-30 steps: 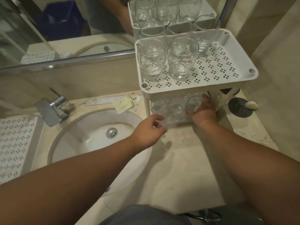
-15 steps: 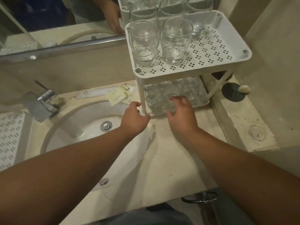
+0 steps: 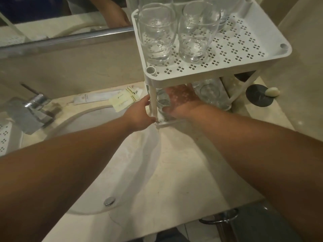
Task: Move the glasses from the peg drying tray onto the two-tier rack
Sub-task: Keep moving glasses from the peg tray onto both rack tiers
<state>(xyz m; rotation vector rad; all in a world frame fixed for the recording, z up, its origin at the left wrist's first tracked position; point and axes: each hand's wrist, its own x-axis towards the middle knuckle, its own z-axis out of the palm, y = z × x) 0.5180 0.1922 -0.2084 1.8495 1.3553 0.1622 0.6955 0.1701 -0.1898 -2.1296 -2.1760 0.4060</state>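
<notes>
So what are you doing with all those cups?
A person is putting glasses onto a white two-tier rack beside the sink. The left hand holds the rack's front post. The right hand reaches into the lower tier, fingers around a glass there. Another lower glass sits to its right. Two upright glasses stand at the front of the top tier.
</notes>
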